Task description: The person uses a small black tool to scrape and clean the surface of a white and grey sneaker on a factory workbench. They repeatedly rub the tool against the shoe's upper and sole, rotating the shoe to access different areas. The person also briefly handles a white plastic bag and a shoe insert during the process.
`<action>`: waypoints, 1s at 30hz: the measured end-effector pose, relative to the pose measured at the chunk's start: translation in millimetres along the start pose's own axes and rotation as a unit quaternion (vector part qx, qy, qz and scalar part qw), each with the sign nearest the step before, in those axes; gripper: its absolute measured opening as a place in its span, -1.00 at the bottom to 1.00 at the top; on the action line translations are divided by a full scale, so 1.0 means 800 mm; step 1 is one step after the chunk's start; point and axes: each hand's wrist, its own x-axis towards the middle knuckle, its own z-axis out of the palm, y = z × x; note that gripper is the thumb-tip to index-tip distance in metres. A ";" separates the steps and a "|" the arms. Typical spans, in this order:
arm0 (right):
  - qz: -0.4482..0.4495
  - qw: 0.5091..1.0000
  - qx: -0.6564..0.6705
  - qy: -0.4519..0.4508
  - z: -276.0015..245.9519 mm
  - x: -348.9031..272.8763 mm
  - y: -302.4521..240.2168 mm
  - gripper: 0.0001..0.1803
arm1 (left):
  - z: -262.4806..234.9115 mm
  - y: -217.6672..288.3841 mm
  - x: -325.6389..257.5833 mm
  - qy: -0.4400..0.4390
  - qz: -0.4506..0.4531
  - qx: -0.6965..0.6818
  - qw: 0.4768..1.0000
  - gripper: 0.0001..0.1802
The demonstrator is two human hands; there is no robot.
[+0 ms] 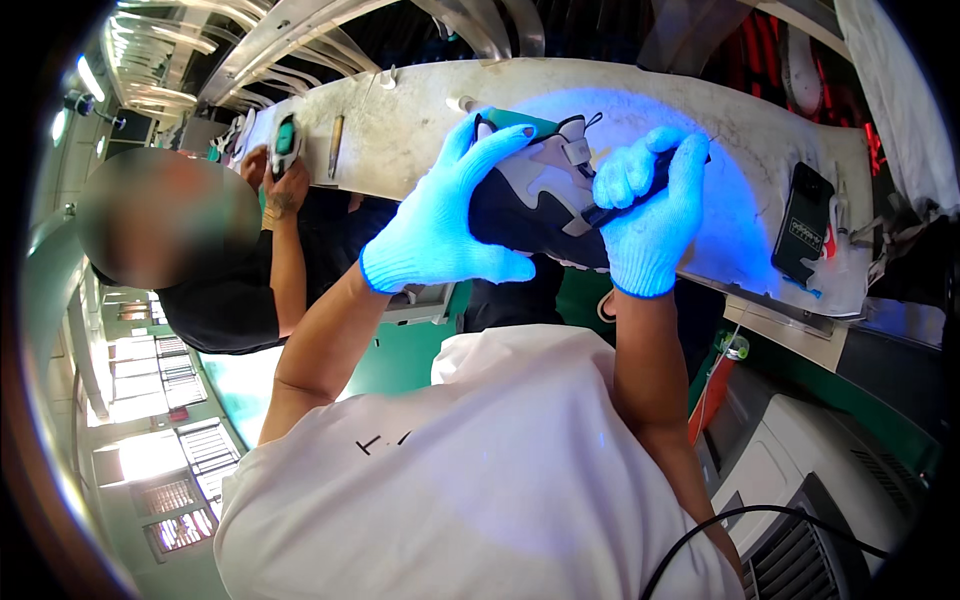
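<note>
A sneaker (535, 195) with dark, grey and white panels and a green lining is held over the front of the bench, lying sideways. My left hand (440, 215), in a knitted glove, spans its heel end, fingers over the collar and thumb along the lower side. My right hand (650, 215), gloved too, is closed around a slim black object (602, 215) whose end meets the shoe near the laces. The fist hides most of that object, so its kind is unclear. Blue-violet light falls on both gloves, the shoe and the bench around them.
The worn, pale workbench (400, 125) curves across the view. A dark phone (805, 220) lies at its right, near thin tools. On the left, a co-worker (235, 290) handles another shoe (285, 145) beside a wooden-handled tool (336, 145). A white machine (810, 460) stands lower right.
</note>
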 end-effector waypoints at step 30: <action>0.013 0.812 -0.529 0.246 -0.104 0.019 -0.130 -0.78 | 0.020 -0.128 -0.001 0.124 -0.048 -0.050 0.990 -0.45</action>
